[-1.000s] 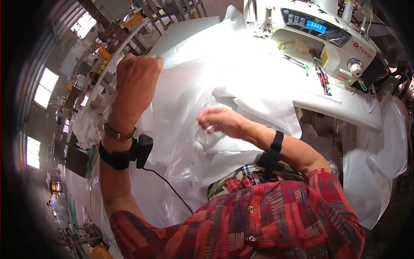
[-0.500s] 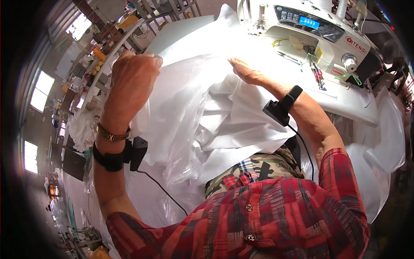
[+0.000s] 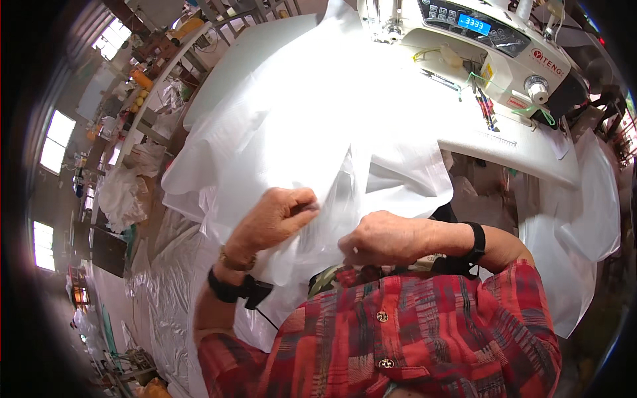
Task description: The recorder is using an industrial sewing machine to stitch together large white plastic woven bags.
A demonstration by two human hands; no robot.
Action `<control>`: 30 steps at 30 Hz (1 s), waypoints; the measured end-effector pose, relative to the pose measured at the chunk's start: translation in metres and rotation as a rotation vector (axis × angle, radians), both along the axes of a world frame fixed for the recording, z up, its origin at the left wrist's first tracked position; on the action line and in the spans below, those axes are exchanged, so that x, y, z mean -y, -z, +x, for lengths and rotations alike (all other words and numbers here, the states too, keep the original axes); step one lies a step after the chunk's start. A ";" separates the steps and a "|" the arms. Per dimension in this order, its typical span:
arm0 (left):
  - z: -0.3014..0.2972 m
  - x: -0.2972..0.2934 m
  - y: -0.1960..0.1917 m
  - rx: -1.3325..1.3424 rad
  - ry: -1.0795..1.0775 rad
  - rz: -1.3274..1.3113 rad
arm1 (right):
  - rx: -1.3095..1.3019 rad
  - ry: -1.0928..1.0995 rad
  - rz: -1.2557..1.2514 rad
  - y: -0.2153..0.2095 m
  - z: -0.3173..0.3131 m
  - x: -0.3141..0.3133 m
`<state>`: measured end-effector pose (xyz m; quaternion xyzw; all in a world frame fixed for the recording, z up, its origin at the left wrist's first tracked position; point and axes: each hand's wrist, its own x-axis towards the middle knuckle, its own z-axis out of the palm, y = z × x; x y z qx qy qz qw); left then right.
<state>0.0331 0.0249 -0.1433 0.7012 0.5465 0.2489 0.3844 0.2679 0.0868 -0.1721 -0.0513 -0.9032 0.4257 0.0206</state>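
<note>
A large sheet of white fabric [image 3: 318,113] lies spread over the sewing table and hangs down toward my lap. My left hand [image 3: 275,215] pinches a fold of this fabric close to my chest, fingers curled shut on it. My right hand [image 3: 381,239] is a closed fist gripping the fabric just to the right of the left hand, a few centimetres apart. A white sewing machine [image 3: 478,46] with a blue lit display stands at the far right of the table, beyond the fabric. Both wrists wear black bands.
More white fabric [image 3: 577,219] hangs off the table's right side. Piles of white cloth [image 3: 126,192] and clear plastic sheeting [image 3: 166,305] lie on the floor to my left. Shelves and tables with yellow objects [image 3: 142,93] stand at the far left.
Both hands have come down from the table toward my chest, pulling the fabric with them. The left arm was raised high; the right hand was reaching toward the machine.
</note>
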 end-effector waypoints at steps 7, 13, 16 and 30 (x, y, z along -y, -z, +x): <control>0.026 0.011 0.045 0.257 -0.077 -0.134 | -0.091 -0.125 0.212 -0.001 -0.013 0.022; 0.030 0.015 0.057 0.360 -0.128 -0.084 | 0.012 -0.253 0.351 -0.014 -0.021 0.024; 0.022 0.015 0.063 0.270 -0.079 -0.113 | -0.043 -0.322 0.368 -0.012 -0.028 0.023; 0.032 0.010 0.057 0.284 -0.190 -0.232 | -0.124 -0.428 0.169 0.017 -0.047 0.028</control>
